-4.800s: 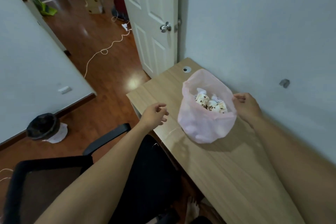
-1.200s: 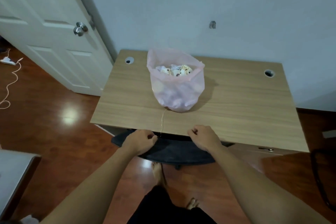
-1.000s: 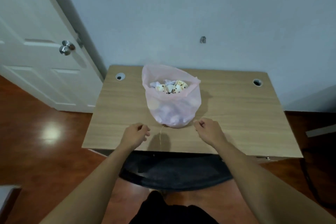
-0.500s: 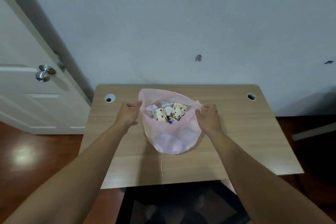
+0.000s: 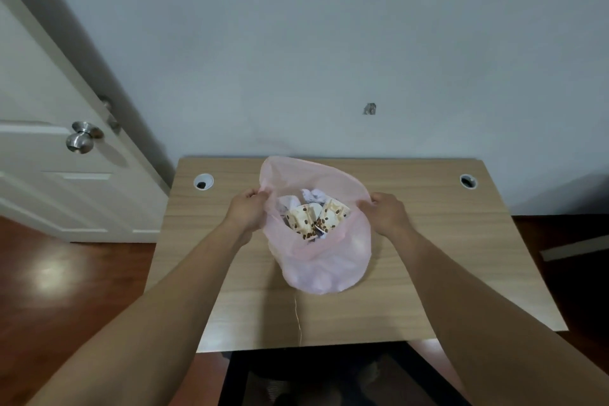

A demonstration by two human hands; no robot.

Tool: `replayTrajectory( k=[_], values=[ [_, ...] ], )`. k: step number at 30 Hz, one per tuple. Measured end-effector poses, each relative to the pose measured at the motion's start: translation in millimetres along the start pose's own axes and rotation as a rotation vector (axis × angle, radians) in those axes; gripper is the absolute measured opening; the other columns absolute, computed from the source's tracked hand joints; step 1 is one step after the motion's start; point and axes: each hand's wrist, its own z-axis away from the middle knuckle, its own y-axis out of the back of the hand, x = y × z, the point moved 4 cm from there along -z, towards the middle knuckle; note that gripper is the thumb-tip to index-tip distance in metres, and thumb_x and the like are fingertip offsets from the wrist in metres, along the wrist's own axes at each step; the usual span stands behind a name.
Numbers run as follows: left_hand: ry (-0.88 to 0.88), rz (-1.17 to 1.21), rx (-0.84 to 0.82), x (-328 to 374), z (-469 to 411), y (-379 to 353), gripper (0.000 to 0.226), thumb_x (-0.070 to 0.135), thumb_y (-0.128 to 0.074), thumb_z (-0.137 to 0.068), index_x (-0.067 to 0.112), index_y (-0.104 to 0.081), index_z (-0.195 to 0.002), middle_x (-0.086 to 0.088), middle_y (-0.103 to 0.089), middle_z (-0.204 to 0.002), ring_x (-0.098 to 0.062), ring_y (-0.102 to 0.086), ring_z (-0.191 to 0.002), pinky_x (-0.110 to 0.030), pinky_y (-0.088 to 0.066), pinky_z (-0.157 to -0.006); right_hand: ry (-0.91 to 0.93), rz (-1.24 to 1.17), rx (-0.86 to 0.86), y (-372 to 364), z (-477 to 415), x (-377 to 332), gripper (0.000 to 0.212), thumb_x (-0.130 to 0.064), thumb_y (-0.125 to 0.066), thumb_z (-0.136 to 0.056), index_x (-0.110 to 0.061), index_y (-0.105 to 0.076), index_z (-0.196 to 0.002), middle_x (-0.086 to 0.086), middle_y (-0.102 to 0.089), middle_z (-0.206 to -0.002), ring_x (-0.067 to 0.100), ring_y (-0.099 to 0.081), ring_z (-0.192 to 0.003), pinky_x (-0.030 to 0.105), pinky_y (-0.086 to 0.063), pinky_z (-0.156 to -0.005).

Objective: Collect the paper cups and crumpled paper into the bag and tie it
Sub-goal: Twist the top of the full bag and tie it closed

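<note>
A translucent pink plastic bag (image 5: 324,269) stands on the wooden desk (image 5: 438,241), its mouth open. Inside lie several paper cups (image 5: 313,216) with brown spots and white crumpled paper (image 5: 314,196). My left hand (image 5: 247,212) pinches the left side of the bag's rim. My right hand (image 5: 385,211) pinches the right side of the rim. Both hands hold the rim apart, level with the cups.
A thin string (image 5: 298,320) lies on the desk from under the bag to the front edge. Two cable holes (image 5: 203,181) (image 5: 468,181) sit at the back corners. A white door (image 5: 59,155) stands left, the wall is behind, a black chair (image 5: 313,376) below.
My hands rose from the desk's front edge to the bag and closed on both sides of its rim. The view came closer over the desk.
</note>
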Motion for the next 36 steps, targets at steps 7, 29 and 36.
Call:
replayTrajectory(
  k=[7,29,36],
  values=[
    [-0.156,0.085,0.055,50.9,14.7,38.1,0.009,0.028,-0.075,-0.101,0.019,-0.075,-0.101,-0.005,-0.077,-0.095,-0.019,-0.067,-0.072,-0.028,-0.053,-0.061,-0.045,-0.03,0.207,51.1,-2.7,-5.1,0.041,-0.04,-0.065,-0.105,-0.002,-0.08,-0.098,0.024,-0.078,-0.1,0.041,-0.072,-0.101,0.038,-0.051,-0.082],
    [-0.028,0.07,0.34,87.1,55.0,96.1,0.018,-0.001,-0.049,-0.101,0.005,-0.066,-0.103,-0.017,-0.067,-0.09,-0.03,-0.065,-0.062,-0.037,-0.058,-0.036,-0.211,-0.217,0.009,72.7,37.6,-17.0,0.025,-0.018,-0.047,-0.108,-0.004,-0.068,-0.103,0.006,-0.081,-0.081,0.024,-0.07,-0.05,0.021,-0.047,-0.04],
    [-0.006,-0.318,0.345,79.2,47.2,113.9,0.019,0.004,-0.049,-0.104,0.004,-0.066,-0.094,-0.011,-0.074,-0.058,-0.028,-0.078,-0.056,-0.049,-0.069,-0.07,-0.321,-0.53,0.024,72.9,40.1,-12.9,0.024,0.002,-0.046,-0.096,0.0,-0.07,-0.099,0.015,-0.064,-0.077,0.019,-0.048,-0.039,0.038,-0.045,-0.067]
  ],
)
